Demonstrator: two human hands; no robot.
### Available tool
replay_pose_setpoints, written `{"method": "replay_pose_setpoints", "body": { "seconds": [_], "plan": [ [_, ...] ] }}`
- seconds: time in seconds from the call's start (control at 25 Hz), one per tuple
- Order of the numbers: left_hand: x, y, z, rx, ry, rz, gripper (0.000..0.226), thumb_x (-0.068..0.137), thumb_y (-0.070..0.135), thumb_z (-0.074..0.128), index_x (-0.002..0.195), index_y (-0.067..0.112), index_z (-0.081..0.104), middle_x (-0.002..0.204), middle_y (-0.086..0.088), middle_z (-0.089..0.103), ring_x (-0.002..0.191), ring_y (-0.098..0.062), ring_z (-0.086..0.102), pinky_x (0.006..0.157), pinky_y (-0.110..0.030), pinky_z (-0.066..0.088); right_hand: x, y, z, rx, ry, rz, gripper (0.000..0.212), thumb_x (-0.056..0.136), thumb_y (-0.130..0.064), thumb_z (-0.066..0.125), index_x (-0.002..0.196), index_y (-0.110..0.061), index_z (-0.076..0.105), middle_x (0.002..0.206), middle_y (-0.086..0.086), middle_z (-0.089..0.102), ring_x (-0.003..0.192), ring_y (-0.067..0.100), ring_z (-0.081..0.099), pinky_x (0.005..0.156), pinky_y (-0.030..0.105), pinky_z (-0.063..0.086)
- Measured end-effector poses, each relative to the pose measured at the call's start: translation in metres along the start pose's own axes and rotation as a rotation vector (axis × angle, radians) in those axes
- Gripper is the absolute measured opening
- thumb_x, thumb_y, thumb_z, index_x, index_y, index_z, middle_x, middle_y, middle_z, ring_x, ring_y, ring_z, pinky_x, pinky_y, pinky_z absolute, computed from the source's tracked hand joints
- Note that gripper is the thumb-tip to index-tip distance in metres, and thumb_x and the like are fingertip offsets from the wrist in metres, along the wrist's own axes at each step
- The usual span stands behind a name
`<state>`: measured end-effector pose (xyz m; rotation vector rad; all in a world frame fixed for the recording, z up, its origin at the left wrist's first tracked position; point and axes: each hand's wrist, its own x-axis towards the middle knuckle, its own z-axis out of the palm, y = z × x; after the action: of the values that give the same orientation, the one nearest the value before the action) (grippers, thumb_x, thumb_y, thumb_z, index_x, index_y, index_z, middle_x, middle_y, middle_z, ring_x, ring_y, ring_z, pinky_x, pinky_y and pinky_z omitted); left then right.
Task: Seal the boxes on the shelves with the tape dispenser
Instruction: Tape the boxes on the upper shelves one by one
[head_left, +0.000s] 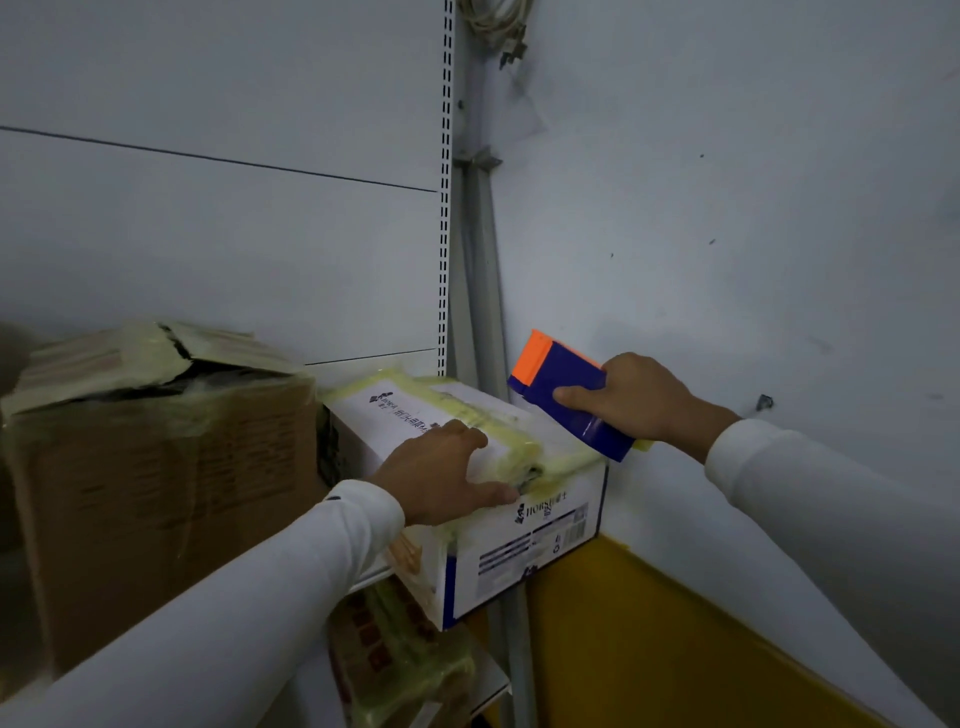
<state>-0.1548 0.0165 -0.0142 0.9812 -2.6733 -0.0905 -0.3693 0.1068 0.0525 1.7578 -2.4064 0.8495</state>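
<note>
Left hand: the left hand (447, 475) lies palm down on top of the white box (467, 499), fingers spread and fairly straight, the thumb reaching the front top edge over a dark spot in the tape; it presses rather than grips.
Right hand: the right hand (634, 397) is clamped on the tape dispenser (566, 395), thumb across its near blue face, the other fingers hidden behind it.
Tape dispenser: blue body with an orange end pointing up and left, tilted, held in the air just beside the white box's far right corner and close to the wall (727, 208); a bit of yellowish tape shows at its lower end. Whether it touches the box cannot be told.
White box: on the shelf (374, 574), at its right end in the corner, blue print on the front, yellowish tape running across the top and down over the front edge.
Brown box: a larger brown box (156, 467) stands to the left of the white one, very close to it, its top flaps covered in crumpled yellowish tape with a dark gap between them.
Below: more wrapped packages (405, 660) sit on a lower shelf.
Sleeves: both arms wear white sleeves (234, 597).
</note>
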Motion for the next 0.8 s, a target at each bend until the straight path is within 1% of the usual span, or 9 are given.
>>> {"method": "replay_pose_setpoints", "body": {
  "seconds": [0.08,0.12,0.24,0.32,0.4,0.52,0.64,0.72,0.8],
  "plan": [
    [0.009,-0.001,0.013,0.034,-0.068,-0.03,0.094,0.07,0.081,0.051,0.142,0.022,0.033,0.15,-0.002,0.031,0.132,-0.023,0.037,0.107,-0.042,0.035,0.009,0.004,0.004,0.0,-0.016,-0.007,0.049,0.083,-0.058,0.064,0.066,-0.014,0.052,0.064,0.003,0.06,0.06,0.019,0.06,0.057,0.028,0.042],
    [0.01,0.001,0.022,0.053,-0.094,-0.036,0.092,0.071,0.08,0.051,0.141,0.022,0.032,0.151,-0.004,0.028,0.133,-0.025,0.035,0.109,-0.043,0.032,0.014,0.007,0.007,-0.018,-0.043,-0.017,0.049,0.083,-0.059,0.064,0.068,-0.013,0.053,0.066,0.004,0.062,0.062,0.02,0.061,0.058,0.029,0.043],
    [0.008,-0.001,0.042,0.088,-0.063,-0.017,0.073,0.085,0.063,0.049,0.143,0.023,0.027,0.151,-0.005,0.027,0.137,-0.023,0.029,0.114,-0.044,0.02,0.028,0.018,0.015,-0.004,-0.09,-0.05,0.047,0.083,-0.058,0.065,0.071,-0.013,0.056,0.071,0.006,0.065,0.066,0.021,0.064,0.06,0.029,0.045],
    [0.007,-0.005,0.04,0.1,-0.059,0.013,0.064,0.092,0.051,0.047,0.146,0.024,0.026,0.151,-0.004,0.029,0.138,-0.021,0.029,0.115,-0.04,0.017,0.037,0.024,0.018,0.051,-0.107,-0.074,0.045,0.083,-0.056,0.066,0.069,-0.015,0.054,0.07,0.004,0.064,0.066,0.019,0.064,0.059,0.028,0.045],
    [0.003,-0.01,0.034,0.078,-0.097,0.036,0.061,0.095,0.045,0.047,0.148,0.024,0.027,0.153,-0.003,0.029,0.14,-0.019,0.027,0.114,-0.035,0.015,0.043,0.031,0.02,0.071,-0.134,-0.094,0.044,0.083,-0.056,0.066,0.069,-0.015,0.054,0.069,0.003,0.064,0.066,0.019,0.064,0.058,0.027,0.044],
    [-0.007,-0.017,0.028,0.029,-0.138,0.051,0.061,0.096,0.047,0.047,0.149,0.028,0.025,0.158,0.005,0.02,0.145,-0.015,0.018,0.115,-0.025,0.011,0.052,0.043,0.019,0.149,-0.152,-0.115,0.048,0.082,-0.054,0.067,0.07,-0.009,0.059,0.071,0.009,0.068,0.068,0.023,0.066,0.058,0.028,0.043],
    [-0.018,-0.017,0.028,-0.021,-0.095,0.015,0.062,0.092,0.052,0.05,0.147,0.035,0.027,0.156,0.012,0.022,0.144,-0.009,0.018,0.115,-0.024,0.012,0.061,0.047,0.017,0.181,-0.186,-0.138,0.055,0.082,-0.055,0.067,0.078,0.0,0.064,0.076,0.014,0.07,0.068,0.025,0.067,0.059,0.029,0.044],
    [-0.022,-0.014,0.029,-0.047,-0.031,-0.025,0.063,0.089,0.053,0.054,0.146,0.037,0.03,0.155,0.015,0.025,0.143,-0.005,0.02,0.115,-0.022,0.016,0.062,0.048,0.019,0.196,-0.204,-0.17,0.049,0.083,-0.053,0.067,0.07,-0.006,0.061,0.069,0.009,0.068,0.061,0.018,0.063,0.054,0.025,0.041],
    [-0.023,-0.007,0.03,-0.039,0.008,-0.037,0.064,0.088,0.054,0.056,0.145,0.036,0.033,0.154,0.015,0.028,0.141,-0.005,0.023,0.112,-0.019,0.017,0.062,0.052,0.026,0.212,-0.226,-0.2,0.044,0.084,-0.051,0.068,0.065,-0.013,0.056,0.065,0.003,0.065,0.058,0.014,0.061,0.053,0.023,0.04]
  ]
}}
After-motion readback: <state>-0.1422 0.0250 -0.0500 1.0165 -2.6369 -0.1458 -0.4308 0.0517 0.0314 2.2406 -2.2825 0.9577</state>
